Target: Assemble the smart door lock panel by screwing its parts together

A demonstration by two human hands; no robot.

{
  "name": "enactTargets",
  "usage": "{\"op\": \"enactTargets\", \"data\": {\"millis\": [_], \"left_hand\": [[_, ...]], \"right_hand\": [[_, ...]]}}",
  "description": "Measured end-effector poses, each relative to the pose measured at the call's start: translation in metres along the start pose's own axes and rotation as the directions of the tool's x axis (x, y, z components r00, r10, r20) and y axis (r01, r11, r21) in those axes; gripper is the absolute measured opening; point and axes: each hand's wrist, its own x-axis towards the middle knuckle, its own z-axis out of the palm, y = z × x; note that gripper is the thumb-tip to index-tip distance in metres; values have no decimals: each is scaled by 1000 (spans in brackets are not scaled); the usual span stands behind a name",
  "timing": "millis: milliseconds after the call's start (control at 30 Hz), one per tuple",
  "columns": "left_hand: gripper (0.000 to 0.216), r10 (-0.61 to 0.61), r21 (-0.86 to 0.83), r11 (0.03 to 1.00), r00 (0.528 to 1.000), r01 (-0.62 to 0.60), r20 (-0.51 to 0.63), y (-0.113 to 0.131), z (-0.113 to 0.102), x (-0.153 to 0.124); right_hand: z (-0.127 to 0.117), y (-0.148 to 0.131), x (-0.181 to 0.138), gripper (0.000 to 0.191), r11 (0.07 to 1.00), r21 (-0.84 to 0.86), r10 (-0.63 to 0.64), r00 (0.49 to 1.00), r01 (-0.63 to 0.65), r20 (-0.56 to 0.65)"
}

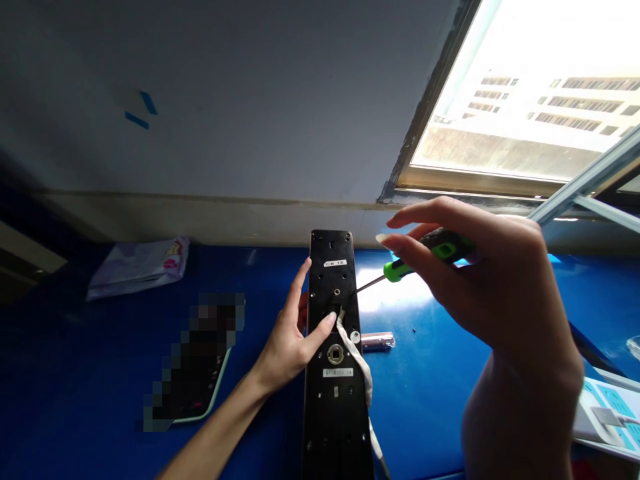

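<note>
A long black door lock panel (334,420) stands out from the blue table, its back side facing me, with screw holes, a square spindle socket and two white labels. A white-wrapped cable (356,357) comes out of its middle and runs down the right side. My left hand (296,343) grips the panel from the left, thumb on its face beside the cable and fingers around the edge. In my right hand (480,267) is a green and black screwdriver (395,269), held between thumb and fingers. Its tip meets the panel's right edge near a hole.
On the blue table (265,287), a partly blurred phone (200,380) lies at left, with a pale packet (140,267) behind it. A pinkish cylinder (379,341) sticks out right of the panel. A white-and-blue box (607,413) is at far right. Wall and window (525,100) stand behind.
</note>
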Motion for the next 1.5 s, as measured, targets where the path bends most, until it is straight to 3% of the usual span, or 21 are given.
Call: {"op": "enactTargets", "data": {"millis": [200, 367, 467, 667, 800, 900, 1067, 1133, 1300, 1500], "left_hand": [[100, 11, 1, 1000, 1000, -11, -5, -3, 0, 0], [99, 6, 13, 1000, 1000, -6, -13, -2, 1, 0], [101, 10, 17, 1000, 1000, -10, -12, 0, 1, 0], [103, -1, 8, 1000, 1000, 1, -6, -1, 0, 1], [101, 8, 11, 1000, 1000, -8, -9, -1, 0, 1], [100, 11, 11, 1000, 1000, -11, -1, -2, 0, 1], [101, 9, 10, 1000, 1000, -9, 4, -3, -2, 2], [102, 13, 7, 1000, 1000, -13, 7, -3, -2, 2], [102, 5, 10, 1000, 1000, -6, 6, -1, -1, 2], [99, 13, 12, 1000, 1000, -13, 16, -3, -3, 2]], "right_hand": [[-4, -2, 1, 36, 997, 27, -78, 994, 76, 76], [1, 1, 1, 14, 998, 14, -65, 998, 65, 15], [0, 1, 0, 11, 996, -4, -88, 996, 88, 9], [-7, -3, -1, 48, 996, -8, -89, 992, 90, 92], [-2, 0, -1, 23, 995, -7, -95, 995, 95, 8], [-1, 1, 0, 10, 995, 3, -100, 995, 100, 10], [-8, -4, -1, 43, 991, 49, -126, 985, 121, 114], [-9, -5, -2, 46, 991, 40, -133, 983, 129, 129], [-5, 0, -1, 15, 992, 40, -125, 992, 123, 31], [-8, 4, 0, 4, 990, 32, -137, 987, 135, 88]]}}
